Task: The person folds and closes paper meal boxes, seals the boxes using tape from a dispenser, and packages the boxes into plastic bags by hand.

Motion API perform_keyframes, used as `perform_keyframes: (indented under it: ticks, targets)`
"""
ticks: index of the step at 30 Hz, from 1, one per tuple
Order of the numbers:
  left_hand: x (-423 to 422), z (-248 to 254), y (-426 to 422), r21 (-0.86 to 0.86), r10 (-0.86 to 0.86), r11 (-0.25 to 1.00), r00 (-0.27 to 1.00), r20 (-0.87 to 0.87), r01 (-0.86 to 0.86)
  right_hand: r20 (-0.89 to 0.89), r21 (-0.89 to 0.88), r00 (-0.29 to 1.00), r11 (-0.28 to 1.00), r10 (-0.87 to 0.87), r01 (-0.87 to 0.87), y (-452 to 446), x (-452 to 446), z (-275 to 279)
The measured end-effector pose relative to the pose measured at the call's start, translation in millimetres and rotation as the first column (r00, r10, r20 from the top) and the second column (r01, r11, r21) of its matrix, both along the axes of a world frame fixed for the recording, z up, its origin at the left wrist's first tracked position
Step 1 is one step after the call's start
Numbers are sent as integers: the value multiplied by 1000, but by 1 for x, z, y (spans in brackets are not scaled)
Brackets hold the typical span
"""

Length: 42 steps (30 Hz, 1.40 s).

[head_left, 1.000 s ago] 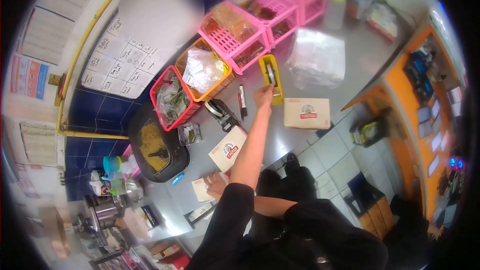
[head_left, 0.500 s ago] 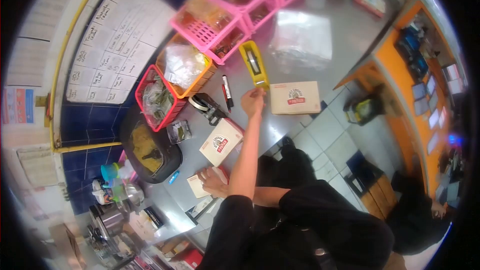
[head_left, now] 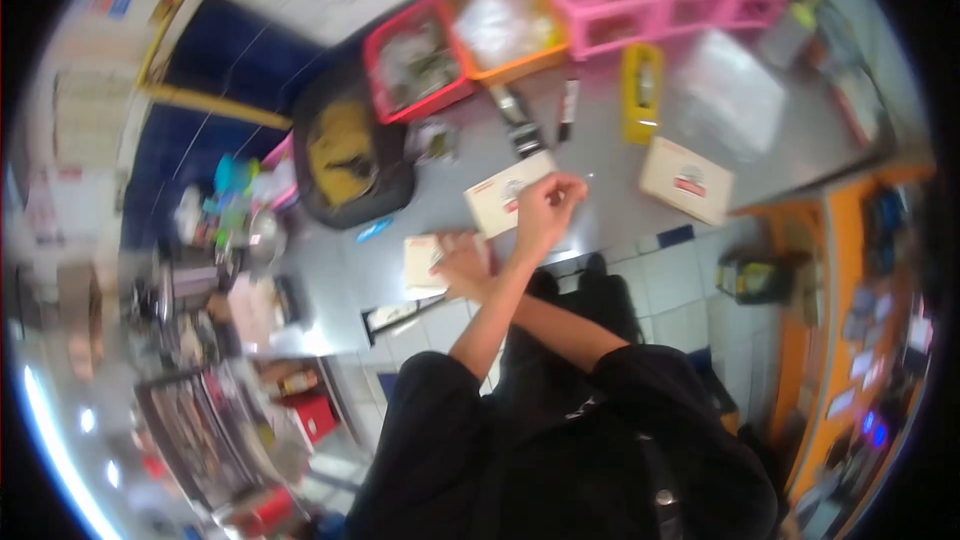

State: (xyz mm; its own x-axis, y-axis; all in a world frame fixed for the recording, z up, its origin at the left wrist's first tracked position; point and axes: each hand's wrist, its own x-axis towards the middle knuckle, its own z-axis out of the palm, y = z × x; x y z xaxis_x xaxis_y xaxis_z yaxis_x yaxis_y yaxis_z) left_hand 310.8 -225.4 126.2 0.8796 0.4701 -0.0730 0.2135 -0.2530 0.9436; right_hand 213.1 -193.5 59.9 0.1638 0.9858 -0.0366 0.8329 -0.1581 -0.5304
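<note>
My arms cross. My left hand [head_left: 548,210] is raised over the edge of a printed cardboard food box [head_left: 495,202], with thumb and fingertips pinched together. Anything between those fingertips is too small or blurred to make out. Farther left, my right hand [head_left: 463,265] lies on top of another cardboard box [head_left: 420,262], fingers spread and covering much of it. A third printed box [head_left: 687,181] sits apart at the right, near the counter's front edge. Behind it stands a yellow tape dispenser [head_left: 641,95], away from both hands.
Along the back of the steel counter [head_left: 600,175] are a red basket [head_left: 425,108], an orange basket [head_left: 515,68] and pink stacked baskets [head_left: 610,30]. A black container [head_left: 392,175] of yellowish food stands left. Markers [head_left: 568,110] and clear plastic bags [head_left: 735,90] lie farther right.
My left hand has left the tape dispenser and moved back toward the middle box. My right hand stays on its box. The view has turned, and the scene is blurred.
</note>
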Motion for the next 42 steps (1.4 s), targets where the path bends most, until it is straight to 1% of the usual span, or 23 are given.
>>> perform_keyframes:
  ticks: [2, 3, 5, 6, 7, 9, 12, 13, 15, 17, 18, 20, 24, 26, 28, 30, 31, 32, 34, 35, 39, 41, 42]
  targets:
    - [-71, 8, 21, -189, 218, 962, 971, 97, -197, 59, 105, 998, 994, 7, -13, 15, -7, -30]
    - [-106, 6, 33, -177, 279, 949, 956, 95, -259, 55, 116, 996, 990, 70, -76, 21, -12, -43]
    - [-174, -10, 58, -167, 485, 867, 871, 74, -469, 119, 237, 993, 972, -23, -6, 28, -18, -64]
    - [-201, -17, 67, -170, 515, 850, 854, 73, -498, 146, 291, 985, 956, -88, 42, 33, -21, -70]
    - [-224, -24, 75, -164, 572, 812, 819, 40, -560, 151, 284, 987, 959, -62, 17, 36, -19, -59]
    - [-251, -41, 86, -179, 634, 762, 773, 10, -623, 134, 47, 990, 998, 41, -48, 35, -9, -37]
    - [-266, -71, 97, -220, 693, 698, 721, -32, -681, 118, 18, 988, 995, 98, -101, 34, -4, -36]
    - [-269, -85, 101, -200, 681, 714, 732, -24, -671, 129, 8, 986, 994, 107, -109, 35, -4, -33]
    - [-274, -106, 105, -191, 666, 730, 746, -14, -656, 136, -87, 984, 991, 112, -101, 37, -5, -30]
    - [-276, -123, 107, -105, 655, 753, 755, 30, -649, 129, -66, 987, 994, 97, -89, 37, -6, -33]
    - [-275, -118, 107, -118, 652, 755, 758, 30, -645, 113, -37, 990, 996, 81, -77, 37, -6, -32]
    - [-273, -108, 106, -216, 668, 731, 744, 32, -647, 107, -32, 991, 997, 79, -76, 36, -6, -31]
    - [-278, -115, 108, -240, 628, 759, 778, 26, -605, 111, 5, 989, 995, 100, -101, 35, -4, -25]
    - [-282, -123, 111, -126, 588, 807, 805, 74, -577, 110, -15, 989, 995, 97, -96, 34, -2, -22]
    - [-287, -124, 118, -98, 563, 825, 825, 49, -557, 103, -32, 989, 994, 106, -103, 35, -3, -24]
    - [-292, -124, 127, 200, 421, 882, 904, 71, -426, 108, -16, 988, 994, 114, -112, 35, -3, -24]
    - [-292, -124, 131, 280, 388, 869, 913, 127, -408, 113, -24, 988, 995, 103, -101, 35, -3, -24]
    - [-293, -125, 136, 272, 378, 876, 917, 129, -399, 118, -18, 987, 994, 110, -109, 34, -3, -24]
    - [-295, -133, 146, 473, 250, 830, 956, 157, -295, 125, -13, 987, 995, 105, -104, 33, -3, -22]
    - [-295, -137, 152, 526, 215, 804, 960, 182, -279, 118, -3, 987, 994, 109, -109, 32, -3, -20]
    - [-296, -145, 169, 572, 125, 802, 985, 120, -172, 128, 14, 985, 993, 115, -118, 33, -2, -22]
    - [-295, -144, 174, 660, 62, 749, 998, 24, -62, 132, 5, 985, 994, 111, -113, 33, -2, -22]
    - [-295, -147, 175, 661, 58, 748, 998, 24, -60, 134, -3, 984, 993, 114, -115, 33, -3, -22]
